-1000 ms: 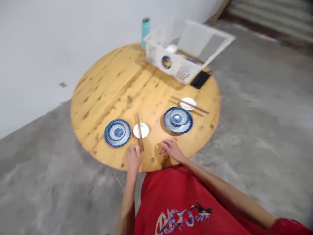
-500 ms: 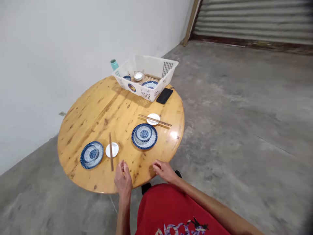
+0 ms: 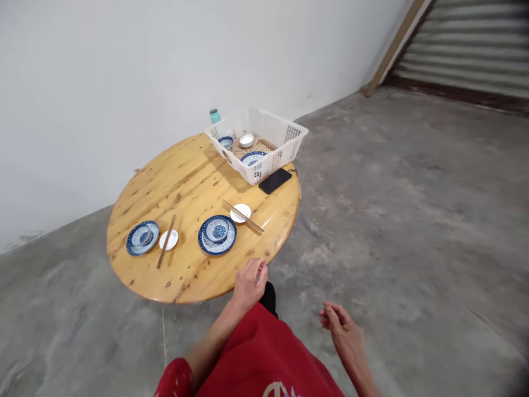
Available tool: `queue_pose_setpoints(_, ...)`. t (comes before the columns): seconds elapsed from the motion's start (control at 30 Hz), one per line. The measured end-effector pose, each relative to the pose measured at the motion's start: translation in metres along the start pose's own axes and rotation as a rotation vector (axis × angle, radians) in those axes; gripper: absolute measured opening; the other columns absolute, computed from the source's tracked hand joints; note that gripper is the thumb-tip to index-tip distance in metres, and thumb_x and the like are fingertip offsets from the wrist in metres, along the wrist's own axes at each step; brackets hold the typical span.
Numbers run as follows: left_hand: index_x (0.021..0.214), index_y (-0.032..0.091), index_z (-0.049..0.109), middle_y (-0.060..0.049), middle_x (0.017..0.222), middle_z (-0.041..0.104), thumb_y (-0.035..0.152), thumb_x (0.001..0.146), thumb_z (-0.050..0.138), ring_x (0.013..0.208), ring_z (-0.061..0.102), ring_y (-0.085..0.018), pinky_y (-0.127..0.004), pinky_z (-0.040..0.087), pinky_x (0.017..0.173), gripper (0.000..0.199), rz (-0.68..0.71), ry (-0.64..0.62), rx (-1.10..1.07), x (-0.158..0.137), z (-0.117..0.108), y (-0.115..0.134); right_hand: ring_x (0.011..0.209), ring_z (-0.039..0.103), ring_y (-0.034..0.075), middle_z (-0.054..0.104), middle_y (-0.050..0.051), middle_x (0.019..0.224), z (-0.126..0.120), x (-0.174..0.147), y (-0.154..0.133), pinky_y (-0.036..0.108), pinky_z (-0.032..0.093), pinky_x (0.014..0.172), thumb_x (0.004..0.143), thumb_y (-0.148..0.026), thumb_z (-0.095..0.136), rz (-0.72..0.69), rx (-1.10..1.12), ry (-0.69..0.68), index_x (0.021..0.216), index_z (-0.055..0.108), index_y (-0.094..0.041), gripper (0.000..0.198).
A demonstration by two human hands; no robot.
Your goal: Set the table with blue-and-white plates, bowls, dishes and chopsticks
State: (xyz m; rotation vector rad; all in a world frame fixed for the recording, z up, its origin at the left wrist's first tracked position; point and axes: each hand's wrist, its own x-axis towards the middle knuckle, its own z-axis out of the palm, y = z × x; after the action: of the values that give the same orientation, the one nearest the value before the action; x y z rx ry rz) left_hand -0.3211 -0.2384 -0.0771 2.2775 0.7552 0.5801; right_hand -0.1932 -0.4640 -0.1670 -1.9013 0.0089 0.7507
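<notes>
Left hand (image 3: 250, 281), one: at the near edge of the round table (image 3: 190, 182), fingers loosely curled, holding nothing; whether it touches the wood, cannot tell. Right hand (image 3: 346, 335), one: out over the grey floor (image 3: 392, 231), well apart from the table, fingers half bent and released, holding nothing.

Blue-rimmed plate (image 3: 202, 242), one: on the table near the left hand, with a patterned bowl (image 3: 217, 230) upright on it; white dish (image 3: 244, 208), one, just beyond, with chopsticks (image 3: 254, 224) laid across it. Second plate (image 3: 131, 248), one: farther left, carrying a second bowl (image 3: 144, 236); second dish (image 3: 173, 237) beside it, crossed by a second pair of chopsticks (image 3: 166, 242).

White plastic basket (image 3: 273, 127), one: at the far side of the table; inside, white dishware (image 3: 247, 140), a blue bowl (image 3: 226, 142) and a blue-and-white plate (image 3: 253, 158), the last partly hidden by the near wall; turquoise bottle (image 3: 215, 116), one, behind the basket, which blocks its lower part; black phone (image 3: 275, 181), one, flat beside the basket's near corner; pale wall (image 3: 124, 82) behind; ribbed shutter (image 3: 467, 52) at upper right.
</notes>
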Motion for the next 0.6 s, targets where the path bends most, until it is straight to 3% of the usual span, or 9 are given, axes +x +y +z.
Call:
queue_pose_setpoints(0.2,0.105,0.022,0.068,-0.006,0.098,0.076,0.027,0.101,0.045,0.088,0.073,-0.017,-0.028,0.057,0.08,0.024,-0.165,0.093,0.013,0.034,0.014,-0.001,0.066,0.068,0.022,0.072,0.007,0.079,0.001,0.057,-0.049,0.033,0.057,0.065,0.073,-0.07,0.059,-0.143,-0.042,-0.087,0.098,0.066,-0.019,0.057)
queue_pose_setpoints(0.4,0.103,0.023,0.07,-0.005,0.097,0.076,0.028,0.1,0.042,0.092,0.073,-0.018,-0.028,0.056,0.085,0.028,-0.36,0.171,0.022,0.092,0.026,-0.007,0.068,0.069,0.024,0.073,0.008,0.079,-0.006,0.131,-0.132,0.034,0.058,0.068,0.075,-0.073,0.059,-0.233,-0.17,-0.158,0.097,0.067,-0.021,0.057)
queue_pose_setpoints(0.5,0.106,0.022,0.071,-0.006,0.097,0.077,0.03,0.1,0.043,0.089,0.073,-0.018,-0.028,0.056,0.084,0.03,-0.375,0.284,0.031,0.136,0.018,-0.011,0.068,0.069,0.023,0.073,0.008,0.079,-0.008,0.167,-0.184,0.034,0.059,0.069,0.077,-0.071,0.059,-0.312,-0.239,-0.203,0.096,0.068,-0.021,0.054)
queue_pose_setpoints(0.6,0.11,0.021,0.072,-0.007,0.098,0.077,0.032,0.099,0.046,0.086,0.072,-0.018,-0.028,0.055,0.084,0.029,-0.339,0.359,0.104,0.19,-0.005,-0.012,0.068,0.069,0.022,0.074,0.007,0.079,-0.008,0.198,-0.239,0.032,0.059,0.069,0.082,-0.065,0.059,-0.439,-0.274,-0.199,0.096,0.069,-0.022,0.047)
